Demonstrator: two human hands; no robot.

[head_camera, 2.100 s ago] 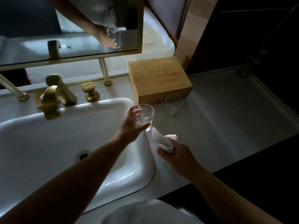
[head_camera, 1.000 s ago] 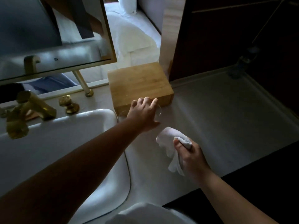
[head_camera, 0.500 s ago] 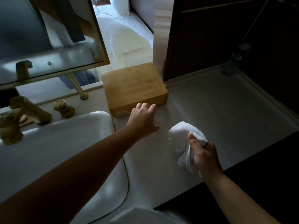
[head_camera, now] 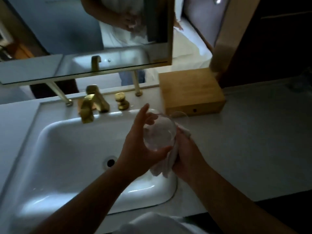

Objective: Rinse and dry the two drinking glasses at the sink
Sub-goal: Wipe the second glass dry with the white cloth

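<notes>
My left hand (head_camera: 140,146) grips a clear drinking glass (head_camera: 158,132), held tilted above the right side of the white sink (head_camera: 67,166). A white cloth (head_camera: 168,162) is pressed against the glass from the right by my right hand (head_camera: 187,154). The second glass (head_camera: 179,114) stands on the counter behind my hands, just in front of the wooden box (head_camera: 190,92); only its rim shows.
A brass faucet (head_camera: 91,105) and brass knob (head_camera: 122,102) sit behind the basin, under a framed mirror (head_camera: 84,39). The pale counter (head_camera: 253,141) stretches to the right. A white garment (head_camera: 157,223) fills the bottom edge.
My left hand has lifted a glass off the counter by the box and brought it over the sink's right side. My right hand has moved the cloth left onto that glass.
</notes>
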